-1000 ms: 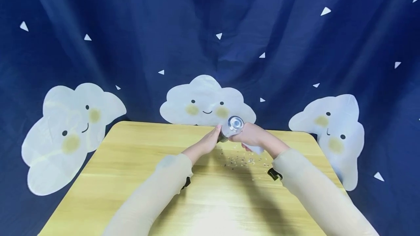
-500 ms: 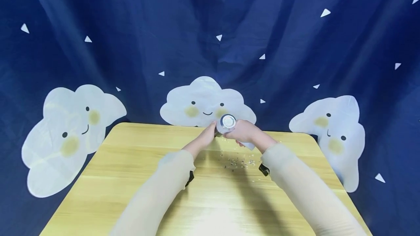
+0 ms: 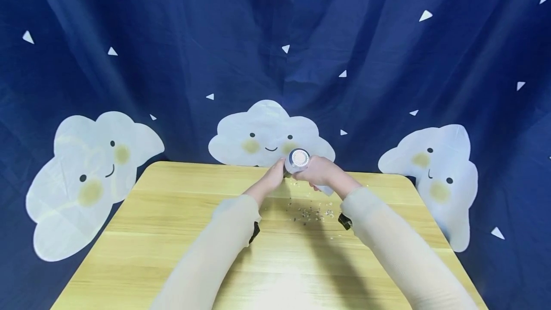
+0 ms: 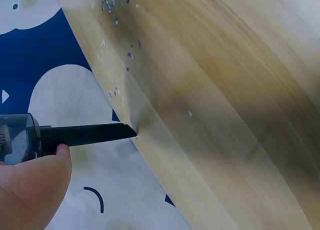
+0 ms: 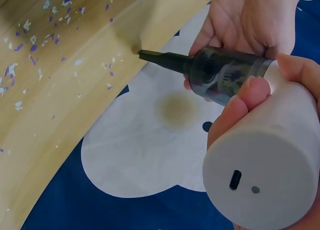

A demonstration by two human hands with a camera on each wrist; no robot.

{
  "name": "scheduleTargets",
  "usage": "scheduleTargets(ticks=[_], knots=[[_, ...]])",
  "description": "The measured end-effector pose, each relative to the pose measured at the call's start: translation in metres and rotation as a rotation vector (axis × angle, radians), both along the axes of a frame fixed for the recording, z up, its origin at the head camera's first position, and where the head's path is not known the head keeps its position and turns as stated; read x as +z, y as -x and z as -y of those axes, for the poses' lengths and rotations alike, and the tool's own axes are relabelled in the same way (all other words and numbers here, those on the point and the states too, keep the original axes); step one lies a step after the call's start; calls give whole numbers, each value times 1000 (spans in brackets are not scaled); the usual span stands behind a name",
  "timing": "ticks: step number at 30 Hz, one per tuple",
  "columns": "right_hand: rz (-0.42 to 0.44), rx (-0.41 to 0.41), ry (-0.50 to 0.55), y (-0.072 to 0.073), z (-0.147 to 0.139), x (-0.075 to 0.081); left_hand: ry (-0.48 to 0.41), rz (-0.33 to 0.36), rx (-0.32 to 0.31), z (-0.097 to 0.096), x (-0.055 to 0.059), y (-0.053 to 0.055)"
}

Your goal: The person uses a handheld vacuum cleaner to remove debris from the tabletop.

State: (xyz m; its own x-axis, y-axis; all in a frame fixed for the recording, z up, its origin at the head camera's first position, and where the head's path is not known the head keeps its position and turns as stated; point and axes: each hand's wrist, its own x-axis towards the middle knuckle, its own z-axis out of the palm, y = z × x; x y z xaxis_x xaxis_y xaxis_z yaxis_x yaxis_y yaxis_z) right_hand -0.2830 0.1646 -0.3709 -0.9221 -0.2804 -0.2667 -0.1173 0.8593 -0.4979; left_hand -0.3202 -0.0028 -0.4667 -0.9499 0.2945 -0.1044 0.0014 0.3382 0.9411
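A handheld vacuum cleaner with a white body, round silver vented end and dark see-through dust cup is held above the table's far edge. My right hand grips its white handle. My left hand holds the dust cup, with the thumb near the base of the black narrow nozzle. In the left wrist view, the nozzle tip is at the table edge, beside a tiny pale scrap. White and purple paper scraps lie scattered on the wood.
The light wooden table has rounded far corners. Behind it hangs a dark blue curtain with white triangles and smiling clouds. Black wrist devices stick out below the sleeves.
Both hands have shifted the vacuum cleaner slightly left and towards the far edge over the last second. Between the latest two frames it hardly moves.
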Motion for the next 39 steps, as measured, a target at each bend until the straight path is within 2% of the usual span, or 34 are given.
scheduleTargets(ticks=[9,20,26,33,39], knots=[[21,-20,-38,-5,-12,5,3,-8,-20,-14,2,-8],[61,-27,28,-12,-21,6,2,38,-58,-18,3,-11],[90,-43,56,-14,-24,6,-10,34,-82,-20,6,-13],[104,-48,50,-16,-27,9,-27,-2,-75,-25,6,-17],[95,-37,37,-20,-32,10,-17,28,-51,-30,5,-20]])
